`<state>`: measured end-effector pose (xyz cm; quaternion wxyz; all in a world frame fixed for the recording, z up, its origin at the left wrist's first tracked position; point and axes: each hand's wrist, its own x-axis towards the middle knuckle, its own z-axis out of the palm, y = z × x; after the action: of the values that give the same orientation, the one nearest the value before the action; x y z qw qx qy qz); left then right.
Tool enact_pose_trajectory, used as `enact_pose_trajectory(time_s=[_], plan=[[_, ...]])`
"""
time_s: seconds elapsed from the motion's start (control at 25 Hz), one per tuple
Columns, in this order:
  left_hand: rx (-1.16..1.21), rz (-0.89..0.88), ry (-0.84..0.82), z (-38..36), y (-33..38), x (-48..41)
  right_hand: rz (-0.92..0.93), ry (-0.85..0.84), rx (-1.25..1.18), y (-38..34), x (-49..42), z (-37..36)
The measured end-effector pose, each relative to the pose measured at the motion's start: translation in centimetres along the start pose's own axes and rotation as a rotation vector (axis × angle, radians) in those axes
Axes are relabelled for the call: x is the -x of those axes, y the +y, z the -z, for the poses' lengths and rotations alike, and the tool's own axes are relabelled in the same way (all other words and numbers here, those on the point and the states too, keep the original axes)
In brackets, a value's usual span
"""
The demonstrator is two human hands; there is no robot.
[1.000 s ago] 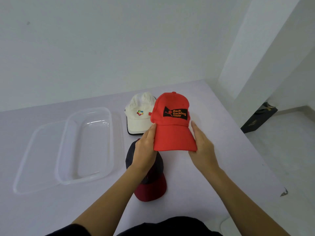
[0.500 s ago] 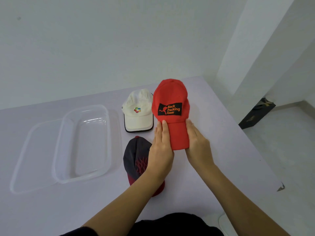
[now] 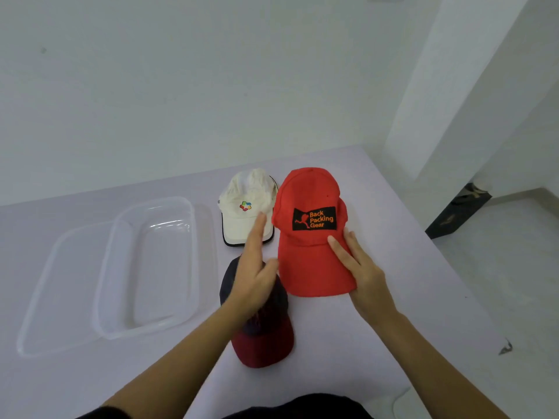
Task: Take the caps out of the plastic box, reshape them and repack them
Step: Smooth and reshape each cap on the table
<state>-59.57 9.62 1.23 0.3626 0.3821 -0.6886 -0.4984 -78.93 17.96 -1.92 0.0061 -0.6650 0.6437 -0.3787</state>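
With the right hand (image 3: 360,267) pinning the red cap (image 3: 308,237) by its brim at two o'clock of the empty plastic box (image 3: 151,267) and the left hand (image 3: 257,267) open, its soft crown could sag.

Pale lilac table (image 3: 378,328), back edge against a white wall. Toward its left edge: clear plastic box (image 3: 151,267) overlapping a clear lid (image 3: 54,291). Toward the back right corner: white cap (image 3: 246,207) and red cap (image 3: 311,237) side by side; dark navy-and-maroon cap (image 3: 266,337) nearer the front edge.
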Motion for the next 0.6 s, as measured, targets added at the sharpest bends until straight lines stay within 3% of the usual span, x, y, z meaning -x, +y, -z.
enact_pose_trajectory(time_s=[0.04,0.12,0.32,0.4,0.48,0.56,0.6], plan=[[0.096,0.092,0.07,1.0,0.3,-2.0,0.051,-0.018,-0.017,0.1,0.5,-0.1],[0.239,0.203,0.049,2.9,1.4,-5.4,0.126,-0.082,-0.065,0.0,1.2,-0.4],[0.301,0.489,-0.373,4.9,3.5,-7.7,0.191,-0.155,-0.06,0.6,2.1,-1.1],[0.281,0.474,-0.482,4.3,3.8,-8.1,0.031,-0.268,-0.119,0.6,1.8,-0.7],[0.235,0.47,-0.457,3.4,3.8,-8.5,-0.072,-0.369,-0.068,1.6,1.5,-0.3],[0.155,0.462,-0.445,2.4,3.1,-8.8,-0.26,-0.299,-0.077,3.4,1.2,-0.2],[0.085,0.449,-0.465,1.8,2.6,-8.9,-0.383,-0.203,-0.212,4.1,0.7,-0.1]])
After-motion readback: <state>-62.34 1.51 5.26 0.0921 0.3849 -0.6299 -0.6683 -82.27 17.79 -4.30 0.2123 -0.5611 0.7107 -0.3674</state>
